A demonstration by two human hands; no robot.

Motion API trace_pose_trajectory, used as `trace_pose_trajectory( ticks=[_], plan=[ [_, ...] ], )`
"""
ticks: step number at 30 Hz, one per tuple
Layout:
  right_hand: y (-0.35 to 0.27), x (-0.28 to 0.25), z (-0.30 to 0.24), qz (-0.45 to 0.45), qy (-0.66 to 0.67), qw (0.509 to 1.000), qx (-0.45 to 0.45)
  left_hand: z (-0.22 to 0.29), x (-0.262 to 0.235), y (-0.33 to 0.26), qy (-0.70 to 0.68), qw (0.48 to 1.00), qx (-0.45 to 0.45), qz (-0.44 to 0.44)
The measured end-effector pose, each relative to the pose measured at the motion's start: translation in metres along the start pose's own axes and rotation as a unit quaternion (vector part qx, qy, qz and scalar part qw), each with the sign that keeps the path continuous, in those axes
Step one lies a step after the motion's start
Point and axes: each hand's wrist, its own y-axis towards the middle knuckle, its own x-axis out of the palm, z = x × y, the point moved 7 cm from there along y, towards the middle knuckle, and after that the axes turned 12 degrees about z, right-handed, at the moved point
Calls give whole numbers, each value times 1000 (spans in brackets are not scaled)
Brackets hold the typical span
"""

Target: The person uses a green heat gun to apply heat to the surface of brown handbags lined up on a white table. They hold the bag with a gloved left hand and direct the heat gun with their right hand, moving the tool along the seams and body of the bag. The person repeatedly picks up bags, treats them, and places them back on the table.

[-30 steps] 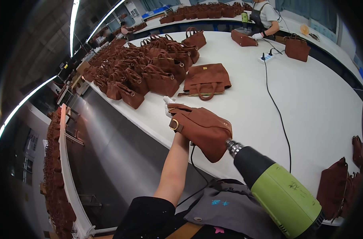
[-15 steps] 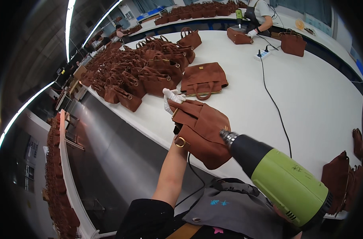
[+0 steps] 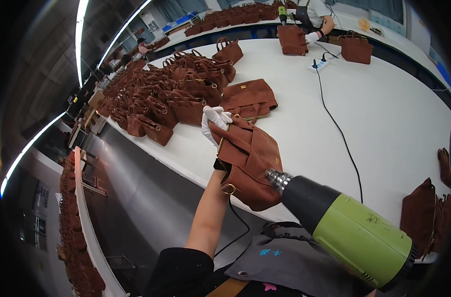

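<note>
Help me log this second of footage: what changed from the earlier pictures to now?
The left hand turned the brown suede bag over, its ring hardware swinging from the top down to the lower left. The green heat gun moved in until its nozzle reached the bag. The grip and the bags on the white table stayed.

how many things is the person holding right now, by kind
Brown suede handbag, held up by the white-gloved left hand: 1
Green and black heat gun, metal nozzle against the bag: 1; the right hand holding it is out of view
Total: 2
</note>
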Motion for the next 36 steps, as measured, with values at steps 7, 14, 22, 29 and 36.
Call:
trace_pose_trajectory(
  ticks=[7,14,22,29,36],
  plan=[
    [-8,-7,1,25,-1,1000,-14,-11,20,-12,105,987,104,-56],
    [-10,-7,-6,61,-4,997,-42,-6,31,-15,114,978,148,-96],
    [-10,-33,-34,191,-24,971,-141,39,87,-61,358,796,475,-114],
    [-22,-26,-36,41,-6,992,-123,-33,-5,-280,525,627,255,-516],
    [-35,27,-9,-11,-172,985,-10,-45,-67,-334,437,533,130,-713]
  ],
)
